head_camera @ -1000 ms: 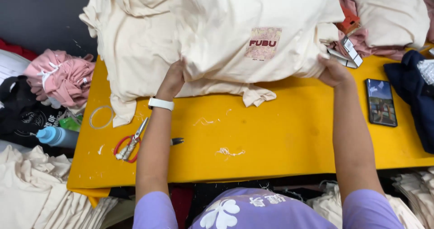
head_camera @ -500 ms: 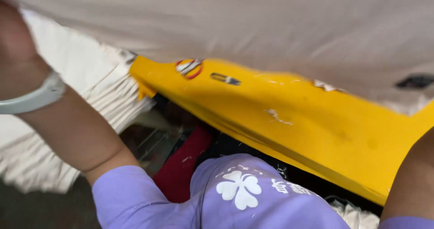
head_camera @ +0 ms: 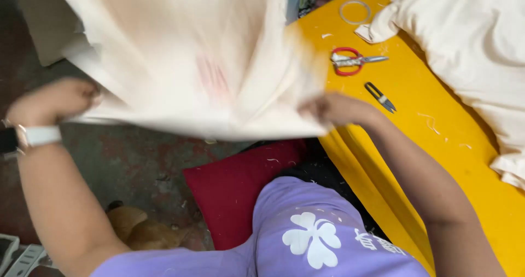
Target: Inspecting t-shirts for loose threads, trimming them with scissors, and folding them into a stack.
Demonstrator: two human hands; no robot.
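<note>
A cream garment [head_camera: 191,53] with a faint red patch hangs spread in the air to the left of the yellow table [head_camera: 437,162], blurred by motion. My left hand [head_camera: 52,99] grips its lower left edge; a white band sits on that wrist. My right hand [head_camera: 333,108] pinches the lower right edge, close to the table's near edge. The cloth hides the fingertips of both hands.
Red-handled scissors [head_camera: 350,61], a small dark thread clipper [head_camera: 381,96] and a clear ring [head_camera: 355,12] lie on the table. More cream fabric [head_camera: 476,53] is piled at the right. A red cushion [head_camera: 235,189] and a brown object [head_camera: 136,228] rest on the floor.
The garment has been lifted off the table and swung to the left over the floor. The view has turned left with it, and both hands still hold the cloth.
</note>
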